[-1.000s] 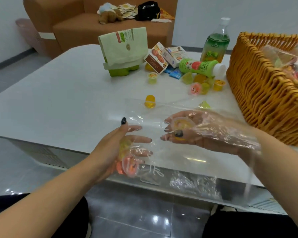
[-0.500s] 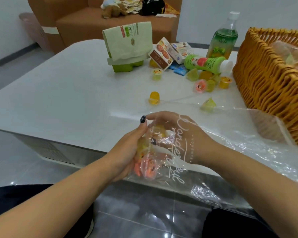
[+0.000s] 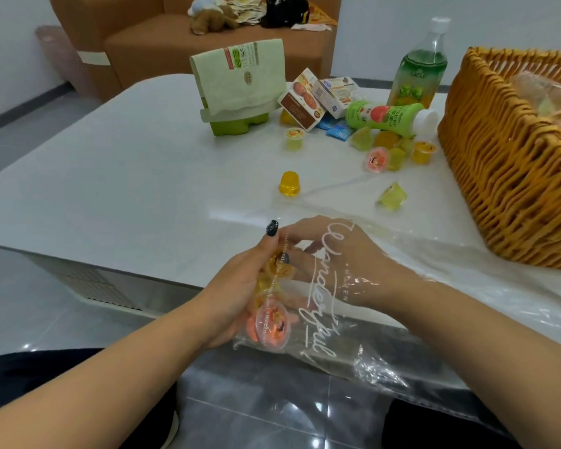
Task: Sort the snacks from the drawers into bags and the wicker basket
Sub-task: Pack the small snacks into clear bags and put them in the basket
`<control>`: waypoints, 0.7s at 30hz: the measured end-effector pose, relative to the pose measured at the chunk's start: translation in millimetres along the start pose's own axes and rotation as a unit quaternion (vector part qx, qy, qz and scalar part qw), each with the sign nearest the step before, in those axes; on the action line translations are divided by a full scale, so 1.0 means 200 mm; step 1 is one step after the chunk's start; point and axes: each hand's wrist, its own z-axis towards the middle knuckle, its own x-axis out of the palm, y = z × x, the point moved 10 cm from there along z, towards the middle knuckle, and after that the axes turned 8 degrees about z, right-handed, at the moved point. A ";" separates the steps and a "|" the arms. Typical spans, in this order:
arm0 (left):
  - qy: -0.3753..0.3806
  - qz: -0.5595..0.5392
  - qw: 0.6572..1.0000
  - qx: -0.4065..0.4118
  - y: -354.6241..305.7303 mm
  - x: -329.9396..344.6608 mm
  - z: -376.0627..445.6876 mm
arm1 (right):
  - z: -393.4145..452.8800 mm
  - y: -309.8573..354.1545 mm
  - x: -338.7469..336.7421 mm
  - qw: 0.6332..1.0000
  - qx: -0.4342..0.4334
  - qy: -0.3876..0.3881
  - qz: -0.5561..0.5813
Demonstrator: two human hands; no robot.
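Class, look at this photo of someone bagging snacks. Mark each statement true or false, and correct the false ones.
1. The right hand is inside the clear plastic bag. True.
2. Both drink bottles stand upright. False: the green bottle lies on its side.
3. The wicker basket is empty. False: a filled bag lies in it.
4. The left hand holds jelly cups through the bag. True.

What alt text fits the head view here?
Two hands load jelly cups into a clear printed bag: the left hand cradles them from outside, the right hand reaches inside. Loose cups, boxes and bottles litter the white table beside a wicker basket.
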 end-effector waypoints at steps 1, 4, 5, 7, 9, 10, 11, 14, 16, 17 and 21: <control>-0.006 0.020 1.000 -0.001 0.00 -0.01 0.00 | -0.11 0.20 -0.02 0.998 -0.001 0.022 0.051; -0.068 0.030 0.997 0.011 -0.04 -0.10 0.00 | -0.32 0.58 -0.26 0.975 -0.068 -0.046 0.206; -0.094 0.008 0.995 0.008 -0.06 -0.14 0.00 | -0.39 0.65 -0.36 0.971 -0.081 -0.076 0.213; -0.154 -0.048 0.987 0.012 -0.10 -0.23 0.00 | -0.39 0.55 -0.49 0.955 -0.068 -0.117 0.263; -0.205 -0.079 0.975 0.014 -0.11 -0.33 0.00 | -0.38 0.41 -0.62 0.938 -0.017 -0.196 0.285; -0.224 -0.092 0.970 0.013 -0.11 -0.38 0.00 | -0.37 0.30 -0.68 0.928 0.007 -0.256 0.272; -0.240 -0.106 0.965 0.009 -0.11 -0.42 0.00 | -0.38 0.22 -0.74 0.923 0.025 -0.310 0.227; -0.267 -0.137 0.954 0.005 -0.14 -0.52 0.00 | -0.41 0.09 -0.81 0.894 0.049 -0.438 0.082; -0.280 -0.136 0.950 0.018 -0.20 -0.59 0.00 | -0.37 0.00 -0.76 0.886 0.080 -0.457 0.012; -0.285 -0.137 0.948 0.027 -0.23 -0.63 0.00 | -0.34 -0.03 -0.72 0.890 0.098 -0.446 -0.016; -0.296 -0.156 0.941 0.043 -0.33 -0.74 -0.01 | -0.18 -0.09 -0.64 0.911 0.122 -0.387 -0.080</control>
